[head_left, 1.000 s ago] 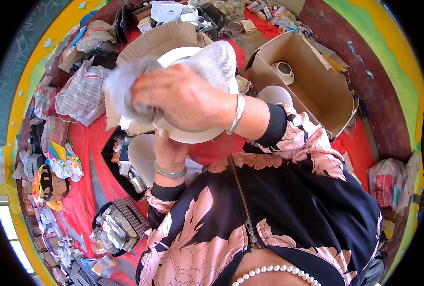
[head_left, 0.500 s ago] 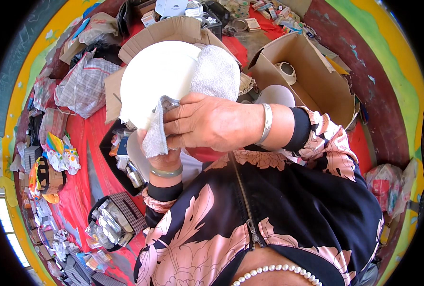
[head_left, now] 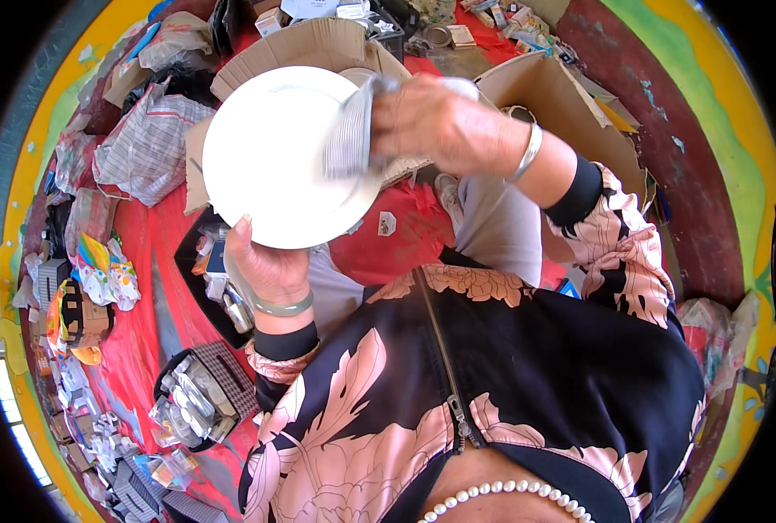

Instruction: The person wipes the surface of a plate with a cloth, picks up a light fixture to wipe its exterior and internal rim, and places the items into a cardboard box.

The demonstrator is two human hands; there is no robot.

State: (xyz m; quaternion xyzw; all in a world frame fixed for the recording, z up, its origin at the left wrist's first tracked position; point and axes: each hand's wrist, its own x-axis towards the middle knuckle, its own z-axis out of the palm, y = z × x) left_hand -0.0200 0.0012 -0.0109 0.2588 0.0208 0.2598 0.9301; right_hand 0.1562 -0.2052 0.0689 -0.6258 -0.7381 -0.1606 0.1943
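Note:
A round white plate [head_left: 274,157] is held up in front of me, its broad face toward me. My left hand [head_left: 268,266] grips its lower rim, with the thumb on the near face and the other fingers hidden behind. At the plate's right side my right hand [head_left: 444,126], smeared by motion, holds a grey cloth [head_left: 350,139] against the plate's face. Behind the plate stands an open cardboard box [head_left: 288,52], whose contents are mostly hidden.
To the right is a second open cardboard box [head_left: 571,113]. A dark bin of small packages [head_left: 218,279] stands left of my knee, near a checked basket of bottles [head_left: 196,405]. A plaid bag [head_left: 148,148] lies farther left. Red sheeting [head_left: 139,261] covers the floor.
My right hand has moved right and up with the cloth, away from my left hand. The plate now faces me more fully, and my left thumb shows on its rim.

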